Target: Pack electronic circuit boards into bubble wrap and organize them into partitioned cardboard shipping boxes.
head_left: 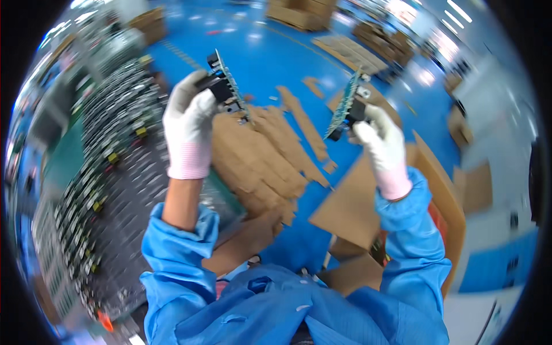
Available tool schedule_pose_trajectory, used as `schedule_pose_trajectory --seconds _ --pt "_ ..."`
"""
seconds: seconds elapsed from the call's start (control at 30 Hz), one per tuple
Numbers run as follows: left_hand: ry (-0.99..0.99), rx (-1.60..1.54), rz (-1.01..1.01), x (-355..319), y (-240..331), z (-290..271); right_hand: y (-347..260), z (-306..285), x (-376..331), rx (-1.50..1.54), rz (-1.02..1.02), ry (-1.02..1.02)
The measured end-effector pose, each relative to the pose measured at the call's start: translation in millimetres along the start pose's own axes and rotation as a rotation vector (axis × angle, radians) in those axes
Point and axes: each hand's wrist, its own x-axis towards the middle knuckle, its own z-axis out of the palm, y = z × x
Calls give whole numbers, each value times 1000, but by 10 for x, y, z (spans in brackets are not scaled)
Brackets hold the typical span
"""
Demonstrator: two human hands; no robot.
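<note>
In my gloved left hand (192, 109) is a circuit board (232, 86), gripped by a black block-shaped part and held up on edge. My right hand (379, 135), gloved too, grips a second circuit board (345, 106) by its black part, tilted and raised over an open cardboard box (351, 201). Both boards are green with black and metal components. The two hands are apart, each in a white glove with a pink-striped cuff. My fingertips are partly hidden behind the black parts.
At the left, many circuit boards stand in dense rows on a dark surface (138, 195). Torn brown cardboard sheets (259, 155) lie ahead on the blue floor (253, 52). Farther off are a cardboard stack (302, 12) and flattened cardboard (351, 54). Open box flaps rise at the right.
</note>
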Motion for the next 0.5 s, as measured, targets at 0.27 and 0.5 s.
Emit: schedule_pose_trajectory --seconds 0.27,0.5 --pt "-503 -171 -488 -947 -1342 2195 270 -3421 -2525 -253 413 342" --pt "-1285 371 -123 -2101 -2342 3523 850 -4443 -4359 -294 745 369"
